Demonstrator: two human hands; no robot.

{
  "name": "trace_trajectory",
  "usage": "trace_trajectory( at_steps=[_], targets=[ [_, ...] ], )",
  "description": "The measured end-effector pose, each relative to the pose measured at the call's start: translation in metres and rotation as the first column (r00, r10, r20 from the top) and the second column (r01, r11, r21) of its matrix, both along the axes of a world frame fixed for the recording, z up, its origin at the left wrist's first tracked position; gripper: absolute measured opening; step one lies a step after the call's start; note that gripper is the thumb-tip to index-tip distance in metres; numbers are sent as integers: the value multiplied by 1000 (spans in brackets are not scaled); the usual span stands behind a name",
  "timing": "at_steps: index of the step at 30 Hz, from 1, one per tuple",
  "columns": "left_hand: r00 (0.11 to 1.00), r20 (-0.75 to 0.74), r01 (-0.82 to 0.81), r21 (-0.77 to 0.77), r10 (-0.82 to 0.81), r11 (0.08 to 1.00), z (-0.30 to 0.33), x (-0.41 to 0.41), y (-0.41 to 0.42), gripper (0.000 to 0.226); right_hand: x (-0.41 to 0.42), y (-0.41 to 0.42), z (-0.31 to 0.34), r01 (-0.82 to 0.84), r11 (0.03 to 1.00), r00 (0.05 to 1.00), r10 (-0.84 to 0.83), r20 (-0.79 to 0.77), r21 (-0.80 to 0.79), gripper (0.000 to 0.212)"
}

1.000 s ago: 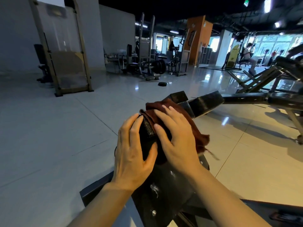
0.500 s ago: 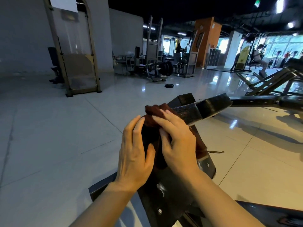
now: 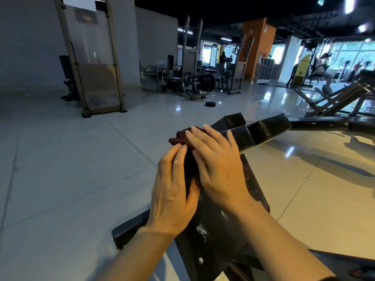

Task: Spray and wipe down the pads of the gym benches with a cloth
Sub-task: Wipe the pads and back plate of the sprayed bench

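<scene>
Hidden: most of the cloth [image 3: 183, 136] lies under the right hand [image 3: 220, 169]; only a dark red-brown fold shows past the fingertips.
Cut off: the bench frame [image 3: 213, 240] runs out of view at the bottom edge, and both forearms leave the picture there too.
Hard to make out: the dark pad [image 3: 189, 165] between the two hands is in shadow, so its outline is unclear; it may be a narrow padded roller, but I cannot be sure.
Cloth, where: on top of the pad at the upper end of the bench frame, just left of the black crossbar [image 3: 263, 128].
Right hand: palm down on the cloth, fingers straight and slightly spread, pressing it flat; they do not curl round it.
Left hand [image 3: 172, 191]: laid against the left side of the pad, fingers straight and together, fingertips touching the lower edge of the cloth, thumb tucked toward the right hand.
Counts: two hands, one cloth, one pad under them, one crossbar.
Floor [image 3: 60, 179]: pale glossy tiles, one loose weight plate [image 3: 210, 104] lying well beyond the bench.
Background: one framed clear panel [image 3: 91, 57] standing at left, one orange pillar [image 3: 255, 47]; racks and machines behind are too dim to count.
</scene>
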State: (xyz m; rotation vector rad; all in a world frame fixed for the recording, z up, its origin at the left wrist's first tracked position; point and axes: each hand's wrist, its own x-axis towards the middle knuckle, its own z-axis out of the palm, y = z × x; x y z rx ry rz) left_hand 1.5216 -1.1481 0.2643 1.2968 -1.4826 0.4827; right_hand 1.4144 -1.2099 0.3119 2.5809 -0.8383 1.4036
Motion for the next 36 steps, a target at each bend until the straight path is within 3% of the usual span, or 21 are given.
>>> trace_trajectory(
  at_steps=[2,4,6,11,14,17,19,21,25,27,31,36],
  targets=[
    [998,59,-5,17,3,1000,-1,0,0,61,-14,-17,-2,-34,997,997,29,73,64,42],
    [996,94,-11,32,8,999,-1,0,0,61,-27,-31,-6,-41,982,962,-11,273,184,40],
    [994,110,-18,39,14,999,-2,-2,-2,61,-28,-27,-10,-81,960,925,-28,379,270,40],
    [998,55,-28,18,27,999,-5,-12,-8,61,-21,-2,-17,-194,973,970,170,175,128,43],
    [998,49,-43,9,43,999,-6,-19,-8,60,-42,-29,-17,-67,988,985,44,167,137,44],
    [997,43,-60,8,60,998,-5,-23,-10,58,-55,-50,-16,51,947,930,-161,331,317,46],
    [997,39,-67,11,66,998,-5,-23,-11,58,-50,-47,-12,4,902,890,-200,410,431,45],
    [997,36,-69,11,69,998,-6,-23,-12,59,-37,-30,-7,-40,929,916,-114,384,369,42],
    [997,29,-67,-8,67,998,-6,-23,-13,64,-20,1,-9,-170,967,972,134,191,189,47],
    [997,35,-63,5,62,998,-7,-23,-12,65,-29,-12,-7,-110,983,982,85,169,144,44],
    [996,73,-58,44,54,997,-9,-21,-9,65,-39,-31,-6,70,955,928,-168,332,289,48],
    [994,106,-39,83,30,996,-15,-16,-3,75,-22,8,-25,-56,990,969,22,248,130,42]
  ],
)
